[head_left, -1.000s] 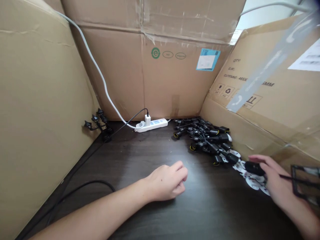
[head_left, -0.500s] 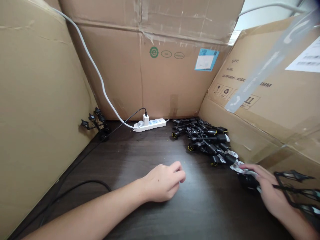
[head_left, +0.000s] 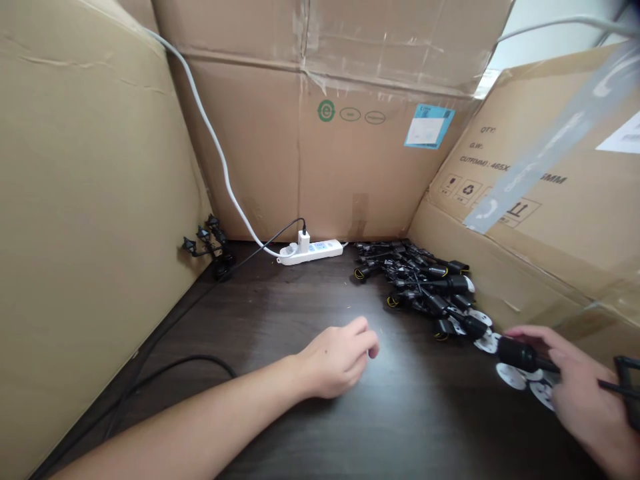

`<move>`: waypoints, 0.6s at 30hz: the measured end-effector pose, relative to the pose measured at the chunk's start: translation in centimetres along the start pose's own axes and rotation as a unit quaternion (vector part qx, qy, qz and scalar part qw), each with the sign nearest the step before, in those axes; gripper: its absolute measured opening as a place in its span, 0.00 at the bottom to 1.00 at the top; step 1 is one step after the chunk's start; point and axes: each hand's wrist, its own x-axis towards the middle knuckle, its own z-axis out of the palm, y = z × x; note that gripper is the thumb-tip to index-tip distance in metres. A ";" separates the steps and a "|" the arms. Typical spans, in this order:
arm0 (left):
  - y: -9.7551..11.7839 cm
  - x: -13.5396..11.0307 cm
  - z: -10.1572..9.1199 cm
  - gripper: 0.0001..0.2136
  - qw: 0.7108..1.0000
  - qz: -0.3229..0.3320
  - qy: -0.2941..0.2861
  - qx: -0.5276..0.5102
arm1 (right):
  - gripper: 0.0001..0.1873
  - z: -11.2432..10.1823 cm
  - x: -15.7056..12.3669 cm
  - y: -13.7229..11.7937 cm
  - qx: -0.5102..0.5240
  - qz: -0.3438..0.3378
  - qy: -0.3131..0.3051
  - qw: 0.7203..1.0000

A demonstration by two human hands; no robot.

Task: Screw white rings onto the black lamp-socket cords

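My left hand [head_left: 343, 357] rests on the dark tabletop with its fingers loosely curled, and no object shows in it. At the right, my right hand [head_left: 580, 380] is closed round the thin black post of a model street lamp [head_left: 517, 353]. The lamp's thick cylindrical base points left, toward the pile, while its other end runs out past the right edge. White round discs [head_left: 511, 376] lie just below that base. Next to it spreads a pile of similar black model street lamps [head_left: 430, 287], some with yellow wires and white discs at their ends.
A white power strip [head_left: 313, 252] with a plugged-in adapter lies along the back cardboard wall [head_left: 260, 153]. One three-headed model lamp [head_left: 213, 247] stands at the back left. A black cable [head_left: 170, 317] crosses the left side. Cardboard also bounds the left and right.
My right hand now grips a lamp's post, its black base standing out in front of the fingers; before, it reached over white discs. The view shifted slightly; my left hand stays curled on the table.
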 end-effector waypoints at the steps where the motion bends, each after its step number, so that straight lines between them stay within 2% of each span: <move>1: -0.2 0.1 0.1 0.09 0.999 -0.004 0.023 -0.034 | 0.12 0.0 0.5 -1.5 0.062 0.002 -0.042 0.997; 4: -1.1 0.5 0.3 0.09 0.981 -0.032 0.108 -0.157 | 0.12 1.5 2.2 -7.8 0.143 -0.022 -0.022 0.989; 7: -1.9 1.0 0.5 0.08 0.947 -0.093 0.167 -0.258 | 0.14 5.4 3.7 -14.7 0.273 -0.042 -0.106 0.955; 9: -2.3 1.3 0.6 0.07 0.918 -0.134 0.203 -0.312 | 0.14 8.8 4.3 -17.9 0.350 -0.030 -0.159 0.923; 11: -2.7 1.5 0.6 0.07 0.888 -0.172 0.244 -0.350 | 0.14 12.0 4.7 -19.7 0.424 0.002 -0.205 0.882; 13: -2.9 1.7 0.5 0.08 0.862 -0.200 0.269 -0.380 | 0.18 14.4 4.7 -20.2 0.506 0.060 -0.239 0.826; 15: -3.0 1.9 0.3 0.07 0.845 -0.221 0.280 -0.399 | 0.18 15.9 4.4 -20.1 0.558 0.133 -0.267 0.774; 18: -2.9 2.0 0.3 0.04 0.831 -0.238 0.294 -0.407 | 0.17 16.5 4.0 -19.7 0.603 0.198 -0.281 0.720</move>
